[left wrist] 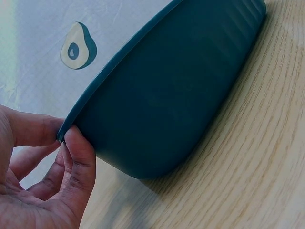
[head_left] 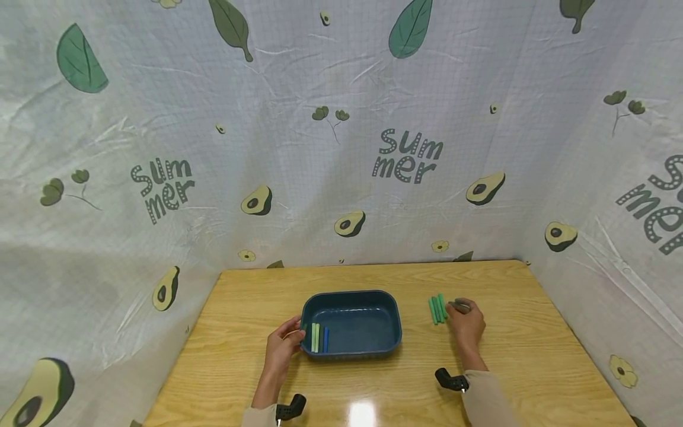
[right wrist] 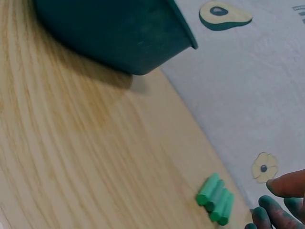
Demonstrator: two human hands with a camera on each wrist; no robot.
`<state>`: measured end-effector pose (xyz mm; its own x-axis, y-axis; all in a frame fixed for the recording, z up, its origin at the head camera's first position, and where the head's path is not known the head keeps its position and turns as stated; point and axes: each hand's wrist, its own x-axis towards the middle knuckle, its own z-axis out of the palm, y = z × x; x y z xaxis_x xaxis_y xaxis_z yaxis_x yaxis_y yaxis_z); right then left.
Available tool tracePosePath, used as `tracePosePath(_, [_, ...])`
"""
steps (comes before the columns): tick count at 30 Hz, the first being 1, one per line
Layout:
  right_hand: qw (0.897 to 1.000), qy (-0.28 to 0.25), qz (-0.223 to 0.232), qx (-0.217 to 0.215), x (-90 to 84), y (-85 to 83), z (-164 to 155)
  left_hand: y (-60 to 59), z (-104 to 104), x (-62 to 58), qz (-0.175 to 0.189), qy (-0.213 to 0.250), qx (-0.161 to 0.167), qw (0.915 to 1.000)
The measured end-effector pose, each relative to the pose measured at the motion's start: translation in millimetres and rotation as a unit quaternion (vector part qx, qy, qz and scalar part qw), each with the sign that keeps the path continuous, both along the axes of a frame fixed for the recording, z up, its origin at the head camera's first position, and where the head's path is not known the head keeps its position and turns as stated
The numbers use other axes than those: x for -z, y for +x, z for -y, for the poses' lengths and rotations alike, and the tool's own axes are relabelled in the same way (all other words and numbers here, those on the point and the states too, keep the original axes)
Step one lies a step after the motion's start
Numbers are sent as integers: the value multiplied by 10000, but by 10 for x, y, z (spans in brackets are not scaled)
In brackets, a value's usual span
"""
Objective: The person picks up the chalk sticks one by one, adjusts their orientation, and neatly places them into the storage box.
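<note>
A dark blue-green plastic bin [head_left: 352,357] stands on the table. My left hand [head_left: 283,347] pinches the rim at its left end, thumb and fingers on either side of the lip in the left wrist view. Inside, along the left end, lie two pale green chalk sticks [head_left: 315,338] and a blue chalk stick [head_left: 326,340]. To the right of the bin, several green chalk sticks [right wrist: 215,198] lie side by side. Just beside them is my right hand [head_left: 466,323], its fingertips [right wrist: 270,203] stained green, with a gap between thumb and fingers and nothing visible between them.
The wooden table [head_left: 533,367] ends at a pale printed curtain [head_left: 299,178] behind and at both sides. A strip of bare wood separates the bin from the green sticks. A small black wrist camera [head_left: 451,379] sits on each forearm.
</note>
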<state>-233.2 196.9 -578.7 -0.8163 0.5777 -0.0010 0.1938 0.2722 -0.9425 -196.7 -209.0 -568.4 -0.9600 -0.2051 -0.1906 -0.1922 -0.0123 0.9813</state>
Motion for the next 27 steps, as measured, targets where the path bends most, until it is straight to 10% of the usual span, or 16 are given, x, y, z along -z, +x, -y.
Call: tracePosePath(27, [9986, -207, 186, 453, 153, -59, 145, -23, 34, 33, 90, 19, 90, 9999])
